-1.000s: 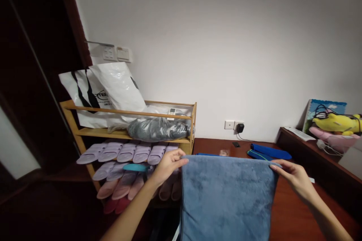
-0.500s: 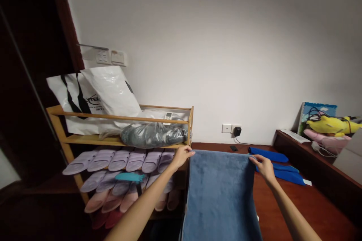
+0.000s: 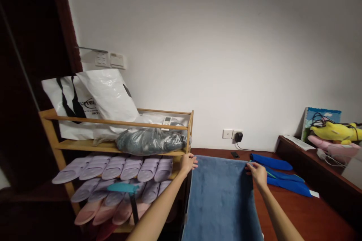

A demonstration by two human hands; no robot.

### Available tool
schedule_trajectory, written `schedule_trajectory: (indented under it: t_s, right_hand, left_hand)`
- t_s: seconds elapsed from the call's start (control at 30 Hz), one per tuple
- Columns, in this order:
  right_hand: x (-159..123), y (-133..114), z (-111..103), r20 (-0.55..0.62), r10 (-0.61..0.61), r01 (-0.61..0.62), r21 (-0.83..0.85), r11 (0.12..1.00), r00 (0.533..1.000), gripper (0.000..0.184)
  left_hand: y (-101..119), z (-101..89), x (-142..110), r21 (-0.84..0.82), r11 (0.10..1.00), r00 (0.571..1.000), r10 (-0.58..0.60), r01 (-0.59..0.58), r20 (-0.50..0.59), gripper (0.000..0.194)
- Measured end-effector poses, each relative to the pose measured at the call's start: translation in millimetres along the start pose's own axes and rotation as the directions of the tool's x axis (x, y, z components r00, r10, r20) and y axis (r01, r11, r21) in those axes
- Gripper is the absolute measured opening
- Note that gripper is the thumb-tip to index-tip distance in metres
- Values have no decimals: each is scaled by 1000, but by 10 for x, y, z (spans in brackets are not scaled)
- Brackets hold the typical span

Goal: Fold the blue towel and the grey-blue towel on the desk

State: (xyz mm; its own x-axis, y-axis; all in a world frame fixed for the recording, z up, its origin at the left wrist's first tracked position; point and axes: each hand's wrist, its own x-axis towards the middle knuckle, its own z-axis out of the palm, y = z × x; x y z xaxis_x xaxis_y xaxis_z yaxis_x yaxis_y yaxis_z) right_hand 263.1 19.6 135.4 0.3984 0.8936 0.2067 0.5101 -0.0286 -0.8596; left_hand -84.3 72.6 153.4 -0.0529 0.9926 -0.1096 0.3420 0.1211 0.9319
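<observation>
A blue plush cloth stretches toward me over the reddish-brown wooden surface, its far edge fairly straight. At its far left corner is my left hand, fingers slightly apart and touching the edge. My right hand pinches the far right corner between thumb and fingers. The near end of the cloth runs out of the bottom of the view. Just past my right hand lie folded bright blue cloth pieces, one with a white tag.
A wooden shoe rack stands left, holding rows of slippers, white bags, a plastic-wrapped bundle and a remote. A teal-headed tool stands before it. A black plug sits in the wall; plush toys lie right.
My left hand's fingers have loosened from a pinch and spread at the corner. The right hand still pinches its corner, slightly further left. The view has tilted up a little.
</observation>
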Motion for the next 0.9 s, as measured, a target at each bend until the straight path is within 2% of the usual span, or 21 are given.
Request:
schedule_trajectory:
  t_s: [0.13, 0.23, 0.33, 0.4, 0.47, 0.57, 0.63, 0.9]
  right_hand:
    - [51, 204, 185, 50, -18, 19, -38, 999, 999, 50]
    - [7, 345, 415, 108, -45, 59, -130, 990, 993, 56]
    - [-202, 494, 731, 216, -96, 146, -234, 961, 972, 66]
    - [-408, 597, 921, 297, -121, 214, -304, 928, 947, 66]
    - [-602, 691, 1042, 348, -125, 261, -375, 890, 929, 64]
    - [-770, 782, 1086, 375, -114, 293, -466, 835, 920, 64]
    - [-798, 800, 1068, 384, -109, 308, -508, 804, 917, 64]
    - [-858, 747, 1013, 401, -96, 340, -599, 725, 911, 63]
  left_hand:
    - [-147, 104, 92, 68, 998, 1000, -7, 7, -9, 30]
    - [-282, 270, 56, 181, 982, 998, 60, -53, -32, 35]
    - [-503, 551, -149, 325, 929, 982, 188, -176, -7, 46]
    - [-702, 738, -337, 401, 875, 961, 267, -273, 72, 54]
    - [-907, 867, -493, 464, 818, 940, 305, -341, 153, 53]
    - [-1135, 930, -581, 650, 637, 907, 344, -415, 242, 53]
    - [-1207, 925, -565, 722, 544, 897, 356, -428, 263, 55]
    - [-1267, 910, -612, 749, 494, 885, 375, -442, 275, 56]
